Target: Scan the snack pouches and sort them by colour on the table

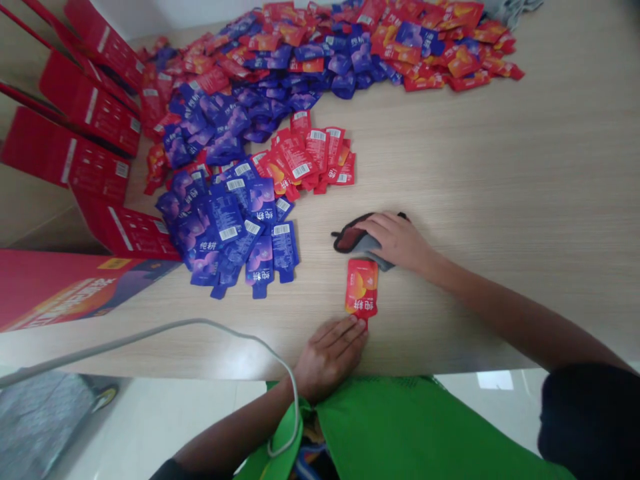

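A single red sachet lies flat on the wooden table near its front edge. My left hand rests flat on the table, fingers stretched out together, the fingertips touching the sachet's lower end. My right hand lies on a dark grey and red cloth-like item just above the sachet, fingers curved over it. A green bag hangs open below the table edge in front of me.
Piles of blue sachets and red sachets spread over the table's left and far side. Red cartons stand along the left edge. A flat red box lies at the left. A grey cable curves across.
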Demonstrator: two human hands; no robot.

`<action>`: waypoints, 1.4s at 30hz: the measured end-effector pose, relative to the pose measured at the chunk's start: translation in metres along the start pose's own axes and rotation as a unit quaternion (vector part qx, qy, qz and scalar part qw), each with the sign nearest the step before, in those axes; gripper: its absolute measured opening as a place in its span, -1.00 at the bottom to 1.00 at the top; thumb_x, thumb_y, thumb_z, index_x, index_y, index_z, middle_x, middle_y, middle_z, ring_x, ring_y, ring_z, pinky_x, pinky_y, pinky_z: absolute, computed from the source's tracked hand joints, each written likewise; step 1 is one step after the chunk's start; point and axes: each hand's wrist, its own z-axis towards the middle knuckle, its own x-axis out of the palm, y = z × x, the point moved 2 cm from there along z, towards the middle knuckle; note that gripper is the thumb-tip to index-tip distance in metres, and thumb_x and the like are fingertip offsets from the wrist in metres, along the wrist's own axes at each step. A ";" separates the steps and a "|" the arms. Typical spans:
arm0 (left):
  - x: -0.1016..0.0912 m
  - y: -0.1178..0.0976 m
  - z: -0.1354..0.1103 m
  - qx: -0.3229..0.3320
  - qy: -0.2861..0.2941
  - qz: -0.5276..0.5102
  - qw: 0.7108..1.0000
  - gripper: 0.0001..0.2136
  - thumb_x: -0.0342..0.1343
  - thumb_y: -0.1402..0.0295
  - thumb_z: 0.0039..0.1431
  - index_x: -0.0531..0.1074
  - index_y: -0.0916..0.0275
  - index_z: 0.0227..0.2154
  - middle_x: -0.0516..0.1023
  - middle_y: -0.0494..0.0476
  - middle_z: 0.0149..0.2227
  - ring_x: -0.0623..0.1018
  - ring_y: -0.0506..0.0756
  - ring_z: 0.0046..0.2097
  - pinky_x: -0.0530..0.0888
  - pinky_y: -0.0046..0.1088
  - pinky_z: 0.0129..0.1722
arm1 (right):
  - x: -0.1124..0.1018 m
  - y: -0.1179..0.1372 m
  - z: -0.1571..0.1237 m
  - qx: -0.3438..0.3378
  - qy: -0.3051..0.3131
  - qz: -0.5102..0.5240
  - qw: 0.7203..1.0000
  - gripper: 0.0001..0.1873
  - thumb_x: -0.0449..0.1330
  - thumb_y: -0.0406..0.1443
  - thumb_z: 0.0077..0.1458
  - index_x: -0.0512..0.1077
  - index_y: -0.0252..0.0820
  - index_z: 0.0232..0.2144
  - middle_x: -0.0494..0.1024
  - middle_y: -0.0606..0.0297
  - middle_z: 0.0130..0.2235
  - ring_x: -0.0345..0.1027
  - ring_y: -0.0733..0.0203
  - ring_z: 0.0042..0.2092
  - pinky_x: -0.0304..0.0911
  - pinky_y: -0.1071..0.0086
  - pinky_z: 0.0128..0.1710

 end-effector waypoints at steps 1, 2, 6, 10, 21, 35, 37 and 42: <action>-0.002 0.000 0.001 -0.002 -0.006 -0.007 1.000 -0.63 0.08 0.46 0.46 0.39 0.28 0.26 0.57 0.23 0.21 0.47 0.17 0.32 0.48 -0.19 0.30 | -0.006 -0.010 0.003 0.024 -0.016 -0.010 1.000 -0.53 0.27 -0.34 0.18 0.43 -0.15 0.15 0.58 0.07 0.03 0.41 -0.11 0.02 0.35 0.03 0.08; -0.005 0.000 0.003 -0.006 -0.016 -0.018 1.000 -0.64 0.10 0.45 0.45 0.41 0.27 0.25 0.57 0.23 0.20 0.49 0.17 0.31 0.50 -0.19 0.27 | -0.013 -0.018 0.003 0.051 -0.040 -0.014 0.998 -0.53 0.26 -0.33 0.19 0.42 -0.13 0.16 0.57 0.08 0.04 0.40 -0.12 0.04 0.35 0.02 0.07; -0.019 0.009 0.020 -0.048 -0.082 -0.047 0.994 -0.65 0.17 0.40 0.43 0.41 0.21 0.22 0.63 0.17 0.12 0.59 0.13 0.14 0.56 -0.27 0.13 | -0.040 -0.036 -0.020 0.160 -0.166 0.020 0.973 -0.52 0.25 -0.24 0.23 0.40 -0.08 0.18 0.55 0.08 0.07 0.42 -0.16 0.09 0.36 -0.05 0.11; -0.025 0.038 0.058 -0.128 -0.113 -0.030 0.985 -0.68 0.18 0.26 0.44 0.42 0.20 0.17 0.68 0.12 -0.10 0.60 0.14 -0.06 0.55 -0.25 0.04 | -0.050 -0.037 -0.063 0.242 -0.235 0.039 0.940 -0.55 0.30 -0.16 0.20 0.45 -0.04 0.12 0.60 0.11 0.00 0.50 -0.16 0.03 0.42 -0.08 0.05; 0.000 0.075 0.134 -0.214 0.025 0.025 0.976 -0.45 0.22 0.02 0.34 0.33 0.31 0.19 0.48 0.30 -0.02 0.55 0.28 0.02 0.55 -0.08 0.05 | -0.030 -0.036 -0.110 0.307 -0.233 0.093 0.918 -0.56 0.30 -0.12 0.19 0.46 -0.02 0.10 0.64 0.11 -0.01 0.55 -0.16 0.00 0.46 -0.12 -0.01; -0.056 0.073 0.152 -0.166 0.052 -0.296 0.939 -0.76 0.32 0.25 0.31 0.62 0.15 -0.01 0.59 0.08 -0.18 0.60 0.05 -0.17 0.53 -0.41 -0.10 | -0.029 -0.039 -0.106 0.331 -0.229 0.142 0.904 -0.54 0.32 -0.05 0.17 0.49 0.00 0.09 0.65 0.14 0.01 0.54 -0.17 0.04 0.43 -0.12 0.07; -0.069 0.060 0.151 -0.126 -0.003 -0.301 0.945 -0.79 0.32 0.24 0.32 0.63 0.15 -0.04 0.55 0.07 -0.22 0.57 0.02 -0.20 0.51 -0.46 -0.16 | -0.030 -0.038 -0.106 0.332 -0.226 0.151 0.903 -0.55 0.31 -0.06 0.17 0.49 0.01 0.09 0.64 0.14 0.02 0.53 -0.17 0.05 0.42 -0.14 0.08; -0.064 0.030 0.120 0.012 -0.007 -0.219 0.976 -0.81 0.19 0.33 0.43 0.58 0.16 0.03 0.58 0.11 -0.14 0.53 0.07 -0.04 0.47 -0.39 -0.01 | -0.031 -0.039 -0.107 0.323 -0.220 0.159 0.907 -0.55 0.31 -0.08 0.17 0.48 0.00 0.09 0.64 0.13 0.04 0.53 -0.18 0.06 0.40 -0.17 0.09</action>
